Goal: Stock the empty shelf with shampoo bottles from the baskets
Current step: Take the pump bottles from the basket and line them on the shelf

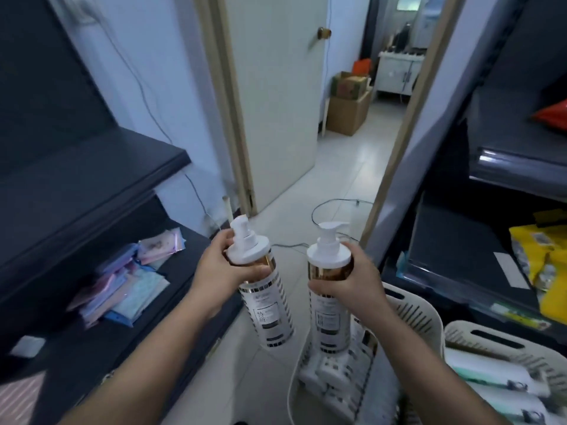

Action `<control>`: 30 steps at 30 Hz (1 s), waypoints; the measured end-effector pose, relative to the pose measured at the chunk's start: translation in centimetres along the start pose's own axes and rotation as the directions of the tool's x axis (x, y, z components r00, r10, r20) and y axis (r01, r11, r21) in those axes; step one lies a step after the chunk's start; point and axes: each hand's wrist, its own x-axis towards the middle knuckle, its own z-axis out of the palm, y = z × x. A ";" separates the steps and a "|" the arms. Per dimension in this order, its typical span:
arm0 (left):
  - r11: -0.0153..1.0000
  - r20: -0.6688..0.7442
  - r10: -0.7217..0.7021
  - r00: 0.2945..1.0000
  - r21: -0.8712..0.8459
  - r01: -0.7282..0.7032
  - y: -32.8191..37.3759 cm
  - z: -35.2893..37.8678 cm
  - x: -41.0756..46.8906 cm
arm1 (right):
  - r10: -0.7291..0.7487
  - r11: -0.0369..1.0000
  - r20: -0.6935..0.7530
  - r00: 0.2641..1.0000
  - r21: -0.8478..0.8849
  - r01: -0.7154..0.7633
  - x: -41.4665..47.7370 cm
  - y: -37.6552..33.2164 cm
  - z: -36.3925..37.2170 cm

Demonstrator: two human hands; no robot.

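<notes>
Left hand (214, 271) grips tilted bottle (270, 305); right hand (349, 283) grips upright bottle (329, 320) above basket (411, 311).

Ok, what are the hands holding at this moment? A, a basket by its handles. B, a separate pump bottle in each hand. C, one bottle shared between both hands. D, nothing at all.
B: the left hand grips a pump bottle just below its white cap, and the right hand grips a second pump bottle the same way.
</notes>
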 end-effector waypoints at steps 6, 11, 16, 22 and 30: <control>0.995 -0.180 0.080 0.980 0.072 -0.068 4.3 -7.6 -0.7 | -0.191 0.981 0.110 0.975 0.036 0.188 1.8 -7.7 4.9; 0.978 -0.256 0.192 0.947 0.133 -0.162 7.9 -13.7 -0.6 | -0.308 0.951 0.217 0.926 0.080 0.298 2.9 -13.9 8.8; 0.961 -0.304 0.265 0.915 0.158 -0.226 11.7 -19.5 0.1 | -0.361 0.932 0.267 0.894 0.128 0.338 4.3 -19.6 12.9; 0.932 -0.314 0.355 0.881 0.192 -0.307 15.0 -25.9 1.5 | -0.452 0.892 0.285 0.845 0.169 0.420 6.1 -25.2 17.2; 0.919 -0.378 0.393 0.838 0.205 -0.338 16.3 -33.1 5.1 | -0.503 0.858 0.278 0.818 0.269 0.437 8.9 -31.7 23.2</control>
